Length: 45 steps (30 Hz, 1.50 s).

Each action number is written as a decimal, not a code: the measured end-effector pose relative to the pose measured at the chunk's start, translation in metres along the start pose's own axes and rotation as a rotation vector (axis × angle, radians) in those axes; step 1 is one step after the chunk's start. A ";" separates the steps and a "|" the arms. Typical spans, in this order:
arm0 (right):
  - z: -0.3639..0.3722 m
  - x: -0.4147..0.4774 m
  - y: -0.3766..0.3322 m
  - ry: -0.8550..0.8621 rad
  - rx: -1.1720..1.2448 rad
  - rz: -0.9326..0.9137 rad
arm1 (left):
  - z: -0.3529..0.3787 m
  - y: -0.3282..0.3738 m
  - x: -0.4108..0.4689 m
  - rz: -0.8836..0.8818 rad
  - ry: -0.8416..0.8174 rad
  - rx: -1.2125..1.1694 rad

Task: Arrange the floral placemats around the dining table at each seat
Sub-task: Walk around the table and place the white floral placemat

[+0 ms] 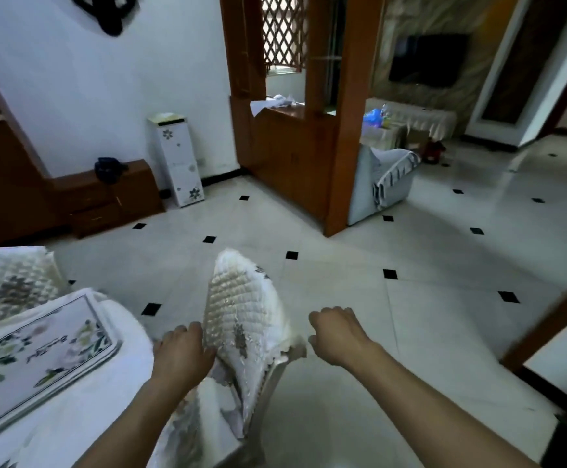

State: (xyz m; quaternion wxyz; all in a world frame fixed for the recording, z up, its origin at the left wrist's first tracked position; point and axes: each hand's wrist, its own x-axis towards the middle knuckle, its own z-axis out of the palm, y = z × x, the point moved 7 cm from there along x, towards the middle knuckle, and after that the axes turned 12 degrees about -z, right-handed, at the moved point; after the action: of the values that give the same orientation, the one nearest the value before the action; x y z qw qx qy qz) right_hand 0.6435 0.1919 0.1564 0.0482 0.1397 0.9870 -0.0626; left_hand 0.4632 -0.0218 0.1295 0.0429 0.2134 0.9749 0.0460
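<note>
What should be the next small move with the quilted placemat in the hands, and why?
Probably carry it left and lay it flat on the table. The quilted placemat hangs folded over the floor, the left hand gripping it, the right hand closed beside its edge.

1. Floor: glossy white floor tiles (359, 275) with small black diamond insets at the corners, laid on the diagonal.
2. Plain white wall (106, 79) on the left, a dark ornament at its top edge, partly cut off.
3. Low brown wooden cabinet (106, 194) against that wall, a dark blue object on top.
4. Slim white floral-printed standing unit (179, 160) just beside the cabinet.
5. Centre: brown wooden partition with lattice panel (292, 106), window light behind the lattice.
6. Grey-covered sofa (383, 180) right of the partition.
7. Beyond it: black flat television (427, 59) on a marbled wall, above a cream-draped low stand (420, 118).
8. Daylight, soft.
</note>
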 end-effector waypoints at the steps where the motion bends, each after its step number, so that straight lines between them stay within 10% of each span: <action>1: -0.009 0.008 0.024 0.006 -0.013 -0.008 | -0.001 0.025 0.010 -0.004 0.004 -0.006; 24: -0.088 0.310 0.327 -0.070 -0.116 -0.059 | 0.023 0.262 0.337 -0.062 0.040 0.042; 45: -0.094 0.686 0.302 -0.103 -0.097 -0.744 | 0.016 0.233 0.499 -0.635 0.038 0.101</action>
State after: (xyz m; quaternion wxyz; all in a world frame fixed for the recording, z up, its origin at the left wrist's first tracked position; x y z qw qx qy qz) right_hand 0.0651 0.6781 0.1391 0.0782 -0.2340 0.9684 -0.0359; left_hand 0.1092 0.4002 0.1070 0.0264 -0.1003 0.9945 -0.0141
